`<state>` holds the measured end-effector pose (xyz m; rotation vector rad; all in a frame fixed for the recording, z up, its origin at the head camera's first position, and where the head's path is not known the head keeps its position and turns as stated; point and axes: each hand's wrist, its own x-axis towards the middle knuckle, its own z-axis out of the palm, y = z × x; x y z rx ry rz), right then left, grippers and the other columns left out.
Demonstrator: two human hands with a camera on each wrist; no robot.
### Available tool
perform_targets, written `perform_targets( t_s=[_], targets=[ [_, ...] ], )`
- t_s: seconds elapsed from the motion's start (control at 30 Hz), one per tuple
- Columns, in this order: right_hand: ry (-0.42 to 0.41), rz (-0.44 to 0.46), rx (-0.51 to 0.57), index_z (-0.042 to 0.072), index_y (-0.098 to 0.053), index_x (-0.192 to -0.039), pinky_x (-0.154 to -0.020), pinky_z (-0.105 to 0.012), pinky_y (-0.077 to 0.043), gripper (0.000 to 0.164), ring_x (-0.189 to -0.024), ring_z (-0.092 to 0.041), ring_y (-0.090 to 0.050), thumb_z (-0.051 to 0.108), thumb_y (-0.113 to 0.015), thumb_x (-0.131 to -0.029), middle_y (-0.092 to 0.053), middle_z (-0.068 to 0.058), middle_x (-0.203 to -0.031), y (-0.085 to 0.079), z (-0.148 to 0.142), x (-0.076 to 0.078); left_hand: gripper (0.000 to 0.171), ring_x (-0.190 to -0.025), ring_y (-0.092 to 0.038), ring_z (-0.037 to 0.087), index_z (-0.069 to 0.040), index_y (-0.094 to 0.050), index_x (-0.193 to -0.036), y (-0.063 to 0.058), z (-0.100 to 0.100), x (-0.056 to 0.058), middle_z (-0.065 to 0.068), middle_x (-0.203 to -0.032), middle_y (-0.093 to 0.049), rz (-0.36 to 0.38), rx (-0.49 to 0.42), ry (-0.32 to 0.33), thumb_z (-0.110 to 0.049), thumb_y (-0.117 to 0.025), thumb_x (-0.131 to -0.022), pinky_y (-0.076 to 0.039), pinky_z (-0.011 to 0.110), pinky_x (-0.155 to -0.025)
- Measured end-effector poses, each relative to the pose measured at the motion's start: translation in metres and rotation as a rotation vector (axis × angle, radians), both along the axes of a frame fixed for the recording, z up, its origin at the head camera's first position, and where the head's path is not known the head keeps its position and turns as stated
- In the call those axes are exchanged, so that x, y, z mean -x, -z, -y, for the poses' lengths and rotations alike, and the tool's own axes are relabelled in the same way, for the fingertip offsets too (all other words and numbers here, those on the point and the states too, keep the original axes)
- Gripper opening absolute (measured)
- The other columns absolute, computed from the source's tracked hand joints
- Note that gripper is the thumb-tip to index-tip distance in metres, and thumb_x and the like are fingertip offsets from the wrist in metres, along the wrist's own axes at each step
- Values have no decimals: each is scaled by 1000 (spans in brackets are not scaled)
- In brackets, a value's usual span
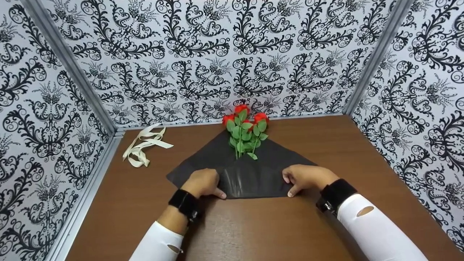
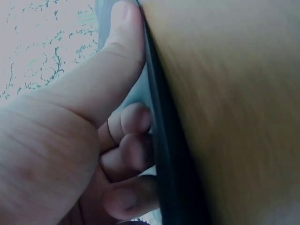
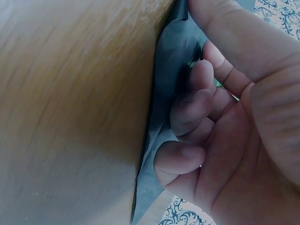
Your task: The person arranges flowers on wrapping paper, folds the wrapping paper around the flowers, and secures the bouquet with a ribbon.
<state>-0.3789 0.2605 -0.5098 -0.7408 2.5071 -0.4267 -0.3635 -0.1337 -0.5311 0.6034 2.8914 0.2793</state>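
Observation:
Black wrapping paper [image 1: 259,181] lies on the table, its front part folded up to a straight near edge. Three red roses [image 1: 261,117] with green leaves lie on it, stems toward me, lower ends covered by the fold. My left hand [image 1: 203,182] holds the fold's left end, thumb at the near edge; in the left wrist view its other fingers [image 2: 136,154] curl against the paper. At the right end, my right hand [image 1: 304,177] grips the paper with its thumb at the corner. Curled fingers [image 3: 192,108] touch the dark sheet in the right wrist view.
A loose cream ribbon [image 1: 146,143] lies tangled at the back left of the brown table [image 1: 246,232]. Patterned black-and-white walls [image 1: 203,54] enclose the table at the back and both sides, with grey metal rails [image 1: 78,69] at the corners.

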Motion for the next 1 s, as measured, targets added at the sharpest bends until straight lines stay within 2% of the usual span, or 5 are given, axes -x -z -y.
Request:
perform_targets(
  t_s=[0.27,0.33,0.4,0.57,1.0],
  targets=[
    [-2,-16,15,6,-62,-96,-63,-25,-39,43,-67,-10,-48,27,-95,-79,-51,6,-75,-1,0,-4,51,-71,-63,23,-13,-80,-81,-8,27,-2,3,-76,-71,50,-13,-86,-60,-94,-67,-58,48,-71],
    [8,-11,14,7,-61,-96,-64,-25,-40,42,-70,-11,-49,27,-94,-79,-52,4,-77,-2,-1,-5,50,-72,-64,22,-14,-80,-79,-10,34,-2,1,-77,-72,61,2,-114,-60,-95,-66,-60,49,-75],
    [18,-7,13,8,-61,-96,-66,-26,-40,42,-72,-12,-49,27,-94,-80,-54,2,-80,-2,-1,-5,50,-69,-59,21,-15,-72,-67,-11,40,-1,-1,-72,-68,79,30,-142,-60,-95,-66,-60,50,-76],
    [21,-33,4,10,-60,-94,-67,-27,-40,41,-74,-12,-49,28,-94,-80,-55,1,-83,1,-2,-5,52,-70,-58,21,-17,-70,-65,-11,52,-2,-3,-72,-68,87,80,-165,-64,-93,-65,-59,49,-79],
    [-10,-54,43,15,-66,-94,-65,-27,-41,26,-71,-10,-50,27,-89,-87,-54,3,-79,5,-10,-9,53,-72,-59,21,-17,-69,-66,-11,57,-5,-1,-75,-67,99,77,-150,-64,-94,-65,-59,49,-79]
  ],
)
